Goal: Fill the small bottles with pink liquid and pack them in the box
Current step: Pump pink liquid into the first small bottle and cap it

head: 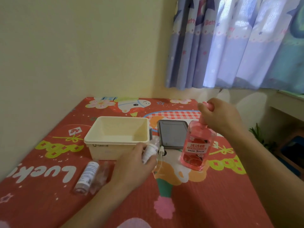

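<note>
My left hand (131, 163) grips a small clear bottle with a white label (149, 152), held just in front of the cream box (100, 139). The box stands open and holds nothing I can see. My right hand (218, 116) curls round the pink pump head (209, 106) of a large bottle of pink liquid (195, 148), which stands upright on the mat. A white spray cap with its tube (161, 152) lies on the mat between the two hands. Two more small bottles (88, 175) lie on their sides at the left.
A dark phone or tablet (171, 134) lies flat behind the pink bottle, right of the box. The red cartoon mat (197, 203) covers the table. A wall runs along the left and back; blue curtains (238, 46) hang at the upper right.
</note>
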Tool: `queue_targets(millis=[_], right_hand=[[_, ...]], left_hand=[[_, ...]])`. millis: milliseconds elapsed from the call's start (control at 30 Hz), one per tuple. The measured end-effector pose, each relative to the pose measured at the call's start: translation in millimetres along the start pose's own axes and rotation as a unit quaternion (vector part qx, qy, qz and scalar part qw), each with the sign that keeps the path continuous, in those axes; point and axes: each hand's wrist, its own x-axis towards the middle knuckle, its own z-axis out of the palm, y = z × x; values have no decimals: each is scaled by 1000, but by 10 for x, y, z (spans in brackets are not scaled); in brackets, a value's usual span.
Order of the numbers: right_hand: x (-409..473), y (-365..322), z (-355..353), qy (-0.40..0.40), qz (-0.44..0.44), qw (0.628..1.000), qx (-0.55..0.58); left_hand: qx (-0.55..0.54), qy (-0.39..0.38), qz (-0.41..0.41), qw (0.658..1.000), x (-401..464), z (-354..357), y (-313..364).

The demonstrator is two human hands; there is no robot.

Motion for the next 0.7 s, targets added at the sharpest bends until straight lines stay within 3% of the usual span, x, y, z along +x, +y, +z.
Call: queue_targets(millis=[167,300,500,700], right_hand=[[-22,-17,-70,-50,-7,999,16],[33,20,-180,-123,2,986,109],[67,4,-252,-206,20,957,201],[76,-45,-459,-306,11,926,222]], left_hand=[[-204,-65,26,976,391,259,353],[-329,-164,39,929,612,493,456],[-411,-216,53,884,756,698,360],[-417,-219,58,880,729,646,361]])
